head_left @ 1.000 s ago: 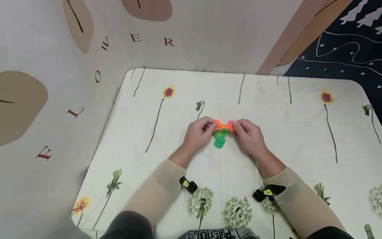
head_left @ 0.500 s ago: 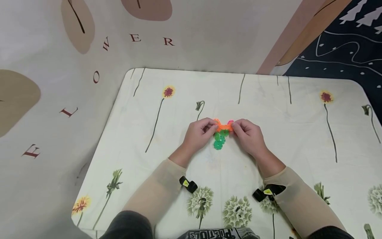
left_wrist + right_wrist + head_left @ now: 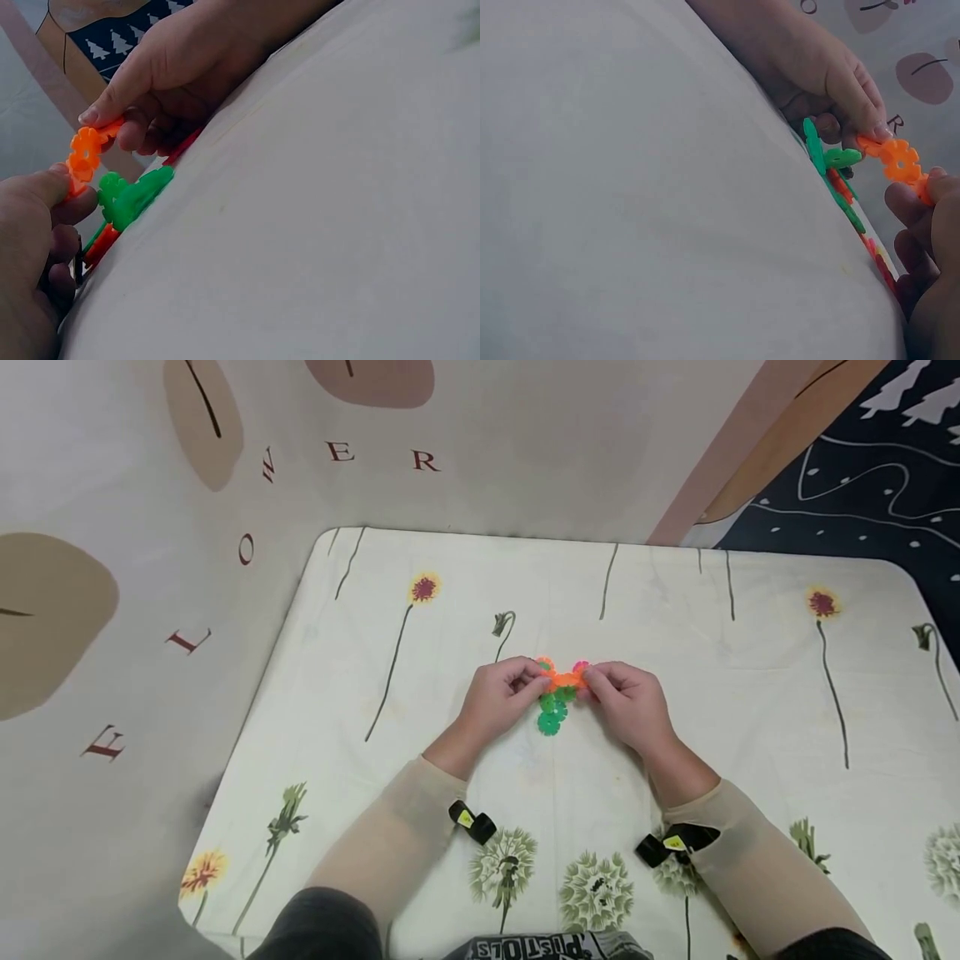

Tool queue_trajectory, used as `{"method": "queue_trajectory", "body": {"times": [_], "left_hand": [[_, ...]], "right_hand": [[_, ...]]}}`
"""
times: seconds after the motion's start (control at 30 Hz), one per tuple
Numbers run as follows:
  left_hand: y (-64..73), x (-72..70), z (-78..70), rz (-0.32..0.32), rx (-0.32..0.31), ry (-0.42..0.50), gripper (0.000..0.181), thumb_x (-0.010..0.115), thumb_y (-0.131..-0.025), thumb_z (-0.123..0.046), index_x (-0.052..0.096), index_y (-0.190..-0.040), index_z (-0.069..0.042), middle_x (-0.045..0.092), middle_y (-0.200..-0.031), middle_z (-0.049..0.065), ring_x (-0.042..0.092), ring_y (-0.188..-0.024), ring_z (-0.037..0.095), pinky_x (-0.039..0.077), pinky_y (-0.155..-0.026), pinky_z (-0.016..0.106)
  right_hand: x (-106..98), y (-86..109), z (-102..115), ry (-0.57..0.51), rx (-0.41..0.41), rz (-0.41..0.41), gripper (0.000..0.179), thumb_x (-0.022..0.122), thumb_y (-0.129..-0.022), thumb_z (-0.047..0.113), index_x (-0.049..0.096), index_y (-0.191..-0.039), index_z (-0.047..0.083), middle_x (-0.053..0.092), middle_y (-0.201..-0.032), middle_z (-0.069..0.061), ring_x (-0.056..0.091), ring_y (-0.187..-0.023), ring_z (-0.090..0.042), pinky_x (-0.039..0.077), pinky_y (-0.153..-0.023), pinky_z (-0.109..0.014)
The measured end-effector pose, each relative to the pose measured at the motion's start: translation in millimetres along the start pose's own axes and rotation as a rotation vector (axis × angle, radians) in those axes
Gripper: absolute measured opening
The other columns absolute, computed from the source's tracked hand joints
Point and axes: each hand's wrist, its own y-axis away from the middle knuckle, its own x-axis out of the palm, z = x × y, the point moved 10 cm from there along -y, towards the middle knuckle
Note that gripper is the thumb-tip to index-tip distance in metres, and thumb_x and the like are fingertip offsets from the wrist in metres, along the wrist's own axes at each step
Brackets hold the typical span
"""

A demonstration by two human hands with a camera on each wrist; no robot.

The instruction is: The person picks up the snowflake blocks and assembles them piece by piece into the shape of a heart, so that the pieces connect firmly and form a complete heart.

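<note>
Between my two hands stretches a short chain of orange flower-shaped plastic linking discs (image 3: 566, 680), slotted into one another. My left hand (image 3: 502, 695) pinches its left end between thumb and fingers; my right hand (image 3: 628, 700) pinches the right end the same way. In the right wrist view the middle orange disc (image 3: 901, 161) faces the camera, raised above the table. Joined green linking discs (image 3: 551, 714) rest on the table just below the chain and nearer to me. Under my hands lie an orange-red disc (image 3: 101, 246) and a red one (image 3: 182, 148), partly hidden by fingers.
A white cloth printed with flowers covers the table (image 3: 720, 693). Beyond its far edge rises a pale curtain with printed letters (image 3: 525, 460). A dark fabric with white trees (image 3: 862, 485) hangs at the far right. A pink disc (image 3: 581, 666) peeks out behind the chain.
My left fingertips have shifted slightly to the right. Both hands keep pinching the orange chain, and the green discs have tilted or shifted a little.
</note>
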Motion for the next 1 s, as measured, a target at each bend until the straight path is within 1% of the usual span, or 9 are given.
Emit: {"method": "queue_trajectory", "body": {"times": [0.23,0.47,0.57,0.63,0.73,0.8,0.9,0.93,1.0], "left_hand": [[0.8,0.5,0.2,0.017,-0.007,-0.003,0.005,0.079,-0.099,-0.011,0.079,-0.097,-0.006,0.066,-0.075,-0.002,0.053,-0.066,0.013,0.045,-0.061,0.025],[0.6,2.6,-1.8,0.018,-0.005,-0.007,0.005,0.077,-0.100,-0.010,0.078,-0.098,-0.005,0.069,-0.079,-0.001,0.054,-0.067,0.012,0.046,-0.063,0.024],[0.5,2.6,-2.5,0.009,-0.004,0.002,0.006,0.075,-0.101,-0.011,0.077,-0.099,-0.005,0.070,-0.080,0.000,0.055,-0.068,0.012,0.047,-0.064,0.025],[0.7,1.1,-1.5,-0.009,-0.016,0.010,0.007,0.074,-0.102,-0.011,0.075,-0.098,-0.006,0.070,-0.080,0.000,0.055,-0.068,0.012,0.048,-0.064,0.025],[1.1,-2.1,0.9,-0.041,-0.033,0.024,0.007,0.071,-0.103,-0.010,0.074,-0.098,-0.005,0.068,-0.080,0.001,0.055,-0.069,0.014,0.047,-0.065,0.025],[1.2,-3.9,1.8,-0.057,-0.042,0.038,0.007,0.071,-0.103,-0.009,0.073,-0.098,-0.004,0.068,-0.079,0.002,0.055,-0.069,0.015,0.048,-0.065,0.025],[0.9,-4.9,2.4,-0.067,-0.042,0.048,0.006,0.070,-0.102,-0.008,0.073,-0.099,-0.003,0.067,-0.080,0.003,0.056,-0.070,0.015,0.048,-0.066,0.025],[0.8,-5.0,2.4,-0.067,-0.044,0.050,0.006,0.070,-0.102,-0.008,0.073,-0.099,-0.003,0.067,-0.080,0.003,0.056,-0.070,0.015,0.049,-0.066,0.025],[0.7,-5.3,2.8,-0.069,-0.048,0.053,0.006,0.070,-0.102,-0.008,0.073,-0.099,-0.003,0.067,-0.080,0.003,0.056,-0.071,0.016,0.049,-0.066,0.025]], "right_hand": [[0.5,1.3,1.9,-0.014,-0.037,0.008,0.019,0.074,-0.103,0.015,0.082,-0.106,-0.002,0.078,-0.084,-0.015,0.067,-0.087,-0.005,0.053,-0.078,-0.015],[1.0,1.3,2.3,-0.030,-0.033,0.000,0.024,0.069,-0.106,0.020,0.082,-0.104,-0.001,0.075,-0.081,-0.016,0.065,-0.083,-0.006,0.052,-0.077,-0.017],[-2.4,1.1,-0.1,-0.036,-0.014,-0.035,0.029,0.062,-0.110,0.024,0.080,-0.107,0.001,0.075,-0.091,-0.014,0.063,-0.086,-0.011,0.051,-0.081,-0.019],[-6.1,0.9,-0.5,-0.021,-0.011,-0.069,0.031,0.057,-0.112,0.025,0.078,-0.113,0.002,0.074,-0.100,-0.012,0.063,-0.091,-0.014,0.050,-0.085,-0.021],[-6.6,-2.4,0.5,0.066,-0.037,-0.066,0.027,0.057,-0.109,0.018,0.072,-0.126,0.003,0.072,-0.117,-0.011,0.060,-0.108,-0.021,0.048,-0.096,-0.032],[-1.0,-4.4,2.6,0.189,-0.071,-0.012,0.032,0.061,-0.105,0.013,0.069,-0.134,0.005,0.068,-0.127,-0.013,0.052,-0.123,-0.029,0.044,-0.102,-0.044],[11.1,-5.5,2.3,0.377,-0.113,0.104,0.043,0.064,-0.100,0.012,0.067,-0.143,0.008,0.059,-0.144,-0.016,0.037,-0.138,-0.041,0.038,-0.106,-0.061],[15.0,-4.9,1.9,0.430,-0.123,0.140,0.042,0.064,-0.100,0.014,0.068,-0.141,0.009,0.055,-0.149,-0.017,0.034,-0.142,-0.044,0.034,-0.108,-0.065],[21.0,-3.8,0.8,0.506,-0.132,0.195,0.029,0.062,-0.100,0.016,0.076,-0.125,0.009,0.049,-0.157,-0.017,0.029,-0.145,-0.048,0.030,-0.112,-0.069]]}}
